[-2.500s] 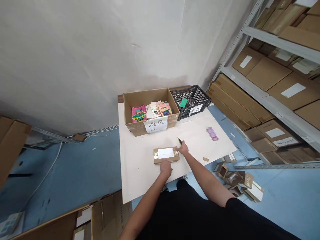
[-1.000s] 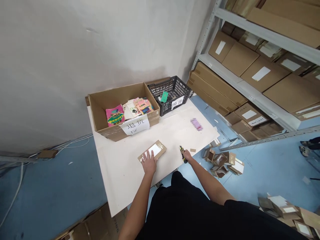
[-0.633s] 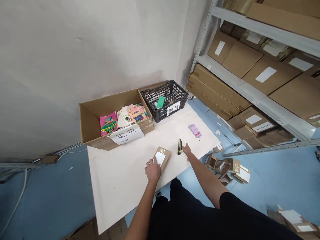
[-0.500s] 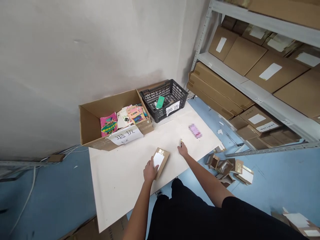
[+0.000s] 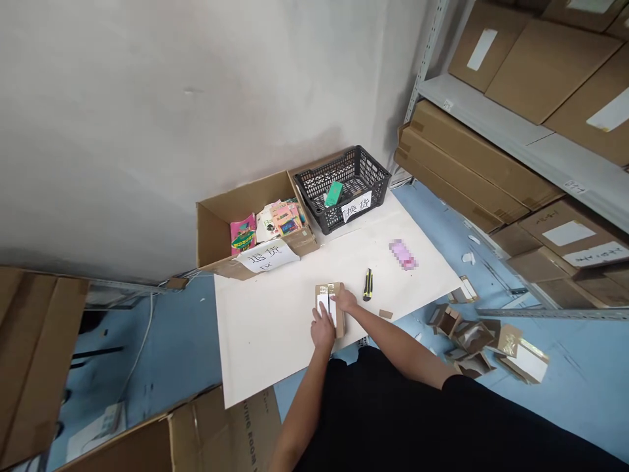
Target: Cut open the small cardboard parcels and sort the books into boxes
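A small cardboard box point(image 5: 340, 323) with a white label and shiny tape lies near the front edge of the white table. A dark slit runs down its top face through the label. My left hand point(image 5: 322, 330) holds it from the left, fingers resting on the label. At the box's upper right, my right hand point(image 5: 346, 299) grips the edge beside the slit, its fingertips partly hidden. Just right of that hand, a yellow and black utility knife point(image 5: 368, 285) lies on the table, touched by neither hand.
Behind stand an open carton point(image 5: 211, 229) of books and a black plastic crate point(image 5: 324, 219) holding a green box. A blurred pink item point(image 5: 403, 254) and a cardboard scrap point(image 5: 386, 314) lie at right. Shelves point(image 5: 457, 98) rise beyond; opened boxes point(image 5: 472, 337) litter the floor.
My right hand has put the utility knife down and moved left onto the cardboard box. The box has turned more upright, and a slit now shows in its top. The view has shifted left.
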Action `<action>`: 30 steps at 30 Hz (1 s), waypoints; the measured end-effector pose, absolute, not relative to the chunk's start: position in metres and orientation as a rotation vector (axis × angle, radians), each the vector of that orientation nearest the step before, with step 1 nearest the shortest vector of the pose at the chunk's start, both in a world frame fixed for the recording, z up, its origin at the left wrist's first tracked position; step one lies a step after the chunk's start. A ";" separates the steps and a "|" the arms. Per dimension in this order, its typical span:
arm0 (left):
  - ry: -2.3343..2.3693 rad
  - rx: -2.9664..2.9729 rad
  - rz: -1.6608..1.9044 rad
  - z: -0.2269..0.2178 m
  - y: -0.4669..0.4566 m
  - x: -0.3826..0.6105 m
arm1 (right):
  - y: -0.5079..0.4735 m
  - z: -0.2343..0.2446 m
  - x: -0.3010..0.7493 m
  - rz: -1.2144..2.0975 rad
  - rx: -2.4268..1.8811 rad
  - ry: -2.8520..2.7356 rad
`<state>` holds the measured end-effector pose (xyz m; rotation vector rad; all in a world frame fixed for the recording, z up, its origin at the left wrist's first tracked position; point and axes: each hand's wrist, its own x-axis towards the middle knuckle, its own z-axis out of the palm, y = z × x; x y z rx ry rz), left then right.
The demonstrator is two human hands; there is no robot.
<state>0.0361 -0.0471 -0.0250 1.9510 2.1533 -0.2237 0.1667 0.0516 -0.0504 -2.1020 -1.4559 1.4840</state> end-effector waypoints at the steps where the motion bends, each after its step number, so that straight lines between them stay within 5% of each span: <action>1: 2.139 1.953 -0.245 -0.026 -0.047 0.039 | 0.055 -0.049 0.169 1.455 -2.104 -1.496; 15: 1.896 1.992 -0.269 -0.029 -0.036 0.025 | 0.066 -0.054 0.188 1.454 -1.988 -1.651; 30: 1.787 1.516 0.313 -0.010 -0.040 0.003 | 0.063 -0.060 0.201 1.513 -1.789 -1.655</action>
